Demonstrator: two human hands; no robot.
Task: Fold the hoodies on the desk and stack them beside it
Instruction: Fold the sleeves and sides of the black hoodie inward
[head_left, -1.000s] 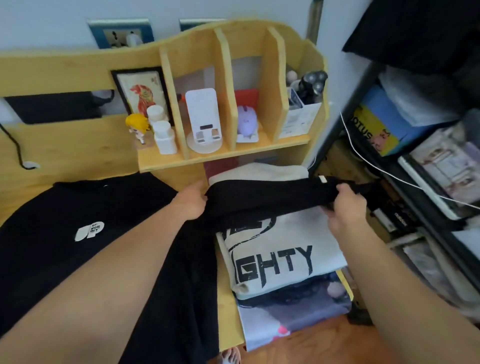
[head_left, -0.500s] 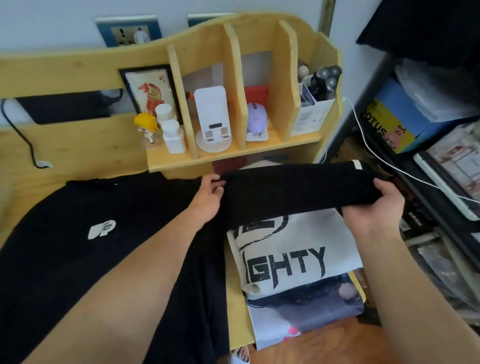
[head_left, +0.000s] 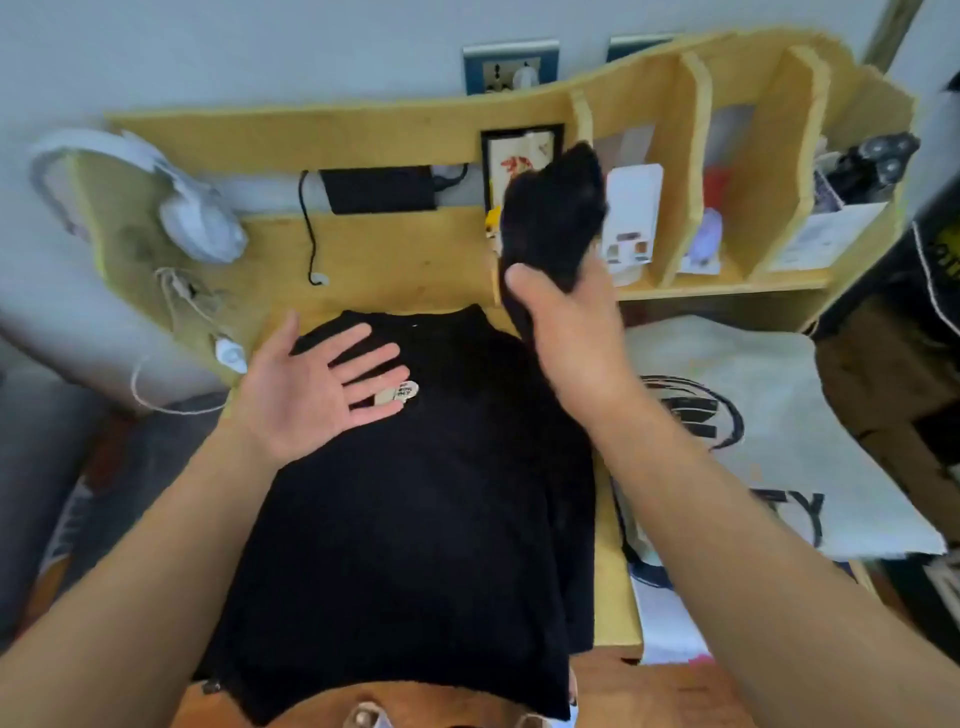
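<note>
A black hoodie (head_left: 395, 519) lies spread front-up on the yellow wooden tabletop (head_left: 613, 597), its collar toward the back panel and its hem hanging over the near edge. The right hand (head_left: 566, 338) serves as the working grip: its fingers and thumb are curled round the hoodie's right sleeve (head_left: 550, 218), lifting that black cloth up off the tabletop so that it rises above the hand and stands in front of the shelf. Below this grip the sleeve runs down to the shoulder of the garment.

To the left of the grip, the left hand (head_left: 317, 395) hovers palm-up over the chest of the hoodie, fingers straight and spread, holding nothing; whether the back of it touches the cloth cannot be told. A small white logo patch (head_left: 402, 391) peeps out just beside its fingertips.

To the right of the grip and lower, beside the tabletop, lies a folded cream hoodie with black lettering (head_left: 779, 441), on top of other folded cloth.

Behind the grip stands the wooden shelf unit (head_left: 691, 171) with upright dividers; a framed picture (head_left: 519, 156) is partly hidden by the lifted sleeve, and a white stand (head_left: 631, 218) sits in the compartment just right of it. Further right an electric shaver (head_left: 878, 166) stands in a white box. Far left of the grip, white headphones (head_left: 182, 208) hang on the corner of the back panel, with a black cable (head_left: 309, 234) dangling between them and the grip
</note>
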